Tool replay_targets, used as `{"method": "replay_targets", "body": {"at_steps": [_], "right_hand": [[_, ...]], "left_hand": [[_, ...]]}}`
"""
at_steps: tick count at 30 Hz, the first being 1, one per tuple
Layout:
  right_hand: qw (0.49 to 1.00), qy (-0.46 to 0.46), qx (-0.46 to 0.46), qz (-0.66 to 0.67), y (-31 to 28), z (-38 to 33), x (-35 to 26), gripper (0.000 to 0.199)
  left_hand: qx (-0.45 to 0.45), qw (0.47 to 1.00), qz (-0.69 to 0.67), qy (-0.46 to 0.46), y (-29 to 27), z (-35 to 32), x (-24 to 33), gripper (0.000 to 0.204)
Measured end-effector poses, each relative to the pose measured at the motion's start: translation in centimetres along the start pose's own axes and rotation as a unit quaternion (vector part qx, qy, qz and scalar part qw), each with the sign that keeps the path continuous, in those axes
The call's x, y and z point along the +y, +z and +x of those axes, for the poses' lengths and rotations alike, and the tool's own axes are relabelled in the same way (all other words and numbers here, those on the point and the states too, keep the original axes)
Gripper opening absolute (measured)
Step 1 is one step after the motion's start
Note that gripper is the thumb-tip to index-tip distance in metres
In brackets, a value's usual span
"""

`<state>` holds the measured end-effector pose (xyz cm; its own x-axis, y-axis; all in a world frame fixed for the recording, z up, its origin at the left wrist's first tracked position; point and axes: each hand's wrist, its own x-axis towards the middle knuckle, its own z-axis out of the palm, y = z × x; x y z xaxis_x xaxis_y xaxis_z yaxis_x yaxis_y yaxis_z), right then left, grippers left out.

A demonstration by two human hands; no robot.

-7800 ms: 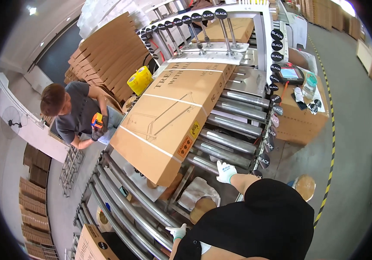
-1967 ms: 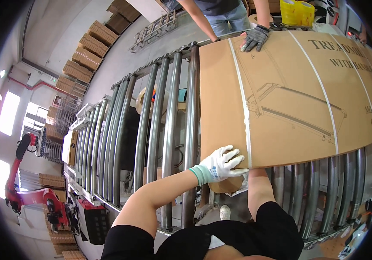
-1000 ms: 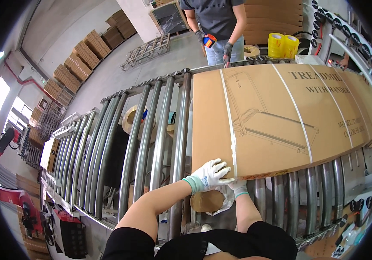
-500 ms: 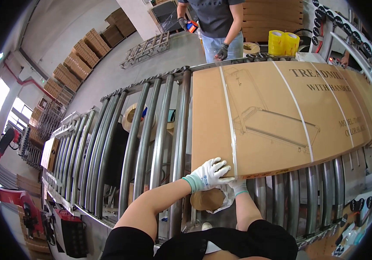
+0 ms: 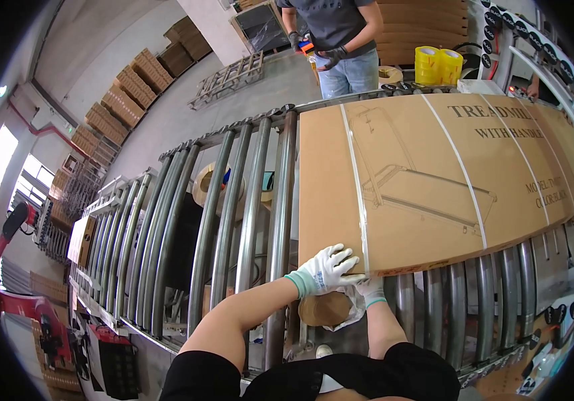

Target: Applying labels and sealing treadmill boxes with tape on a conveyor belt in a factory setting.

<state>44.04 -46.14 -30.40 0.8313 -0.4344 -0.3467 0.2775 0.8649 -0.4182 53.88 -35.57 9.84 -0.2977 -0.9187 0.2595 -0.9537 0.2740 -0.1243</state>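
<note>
A long, flat brown cardboard carton (image 5: 420, 180) with a line drawing on top lies on the roller conveyor, bound crosswise by several white straps (image 5: 359, 200). My left hand (image 5: 330, 269), in a white glove with a green cuff, rests on the carton's near left corner. Its fingers are stretched out and slightly apart, beside the nearest strap. Close to it, my right hand (image 5: 371, 290), gloved alike, is at the carton's near side edge just below that strap. Its fingers are mostly hidden by the edge and the left hand, so their grip does not show.
Steel rollers (image 5: 253, 200) run left and right. Beneath my hands sits a brown roll (image 5: 325, 309) with white wrapping. Across the conveyor stands a co-worker (image 5: 340, 47) in dark gloves, holding an orange-and-blue tool (image 5: 307, 47). Yellow tape rolls (image 5: 438, 65) stand at the far side.
The co-worker's hand near the carton's far edge has risen toward the hand with the tool. My hands hold nearly the same place at the carton's near edge. The view has shifted slightly.
</note>
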Motion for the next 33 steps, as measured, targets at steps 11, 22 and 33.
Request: {"method": "replay_targets", "body": {"at_steps": [11,22,33], "right_hand": [[0.98,0.098,0.018,0.173,3.9,-1.7,-1.3,0.04],[0.959,0.122,0.117,0.227,5.4,-3.2,-3.0,0.045],[0.962,0.106,0.078,0.238,4.0,-1.6,-1.3,0.045]], "left_hand": [[0.007,1.0,0.006,-0.007,0.0,-1.1,-0.5,0.051],[0.019,1.0,-0.017,-0.012,-0.4,-0.4,0.1,0.048],[0.014,1.0,0.009,-0.003,0.1,-0.5,-0.4,0.051]]}}
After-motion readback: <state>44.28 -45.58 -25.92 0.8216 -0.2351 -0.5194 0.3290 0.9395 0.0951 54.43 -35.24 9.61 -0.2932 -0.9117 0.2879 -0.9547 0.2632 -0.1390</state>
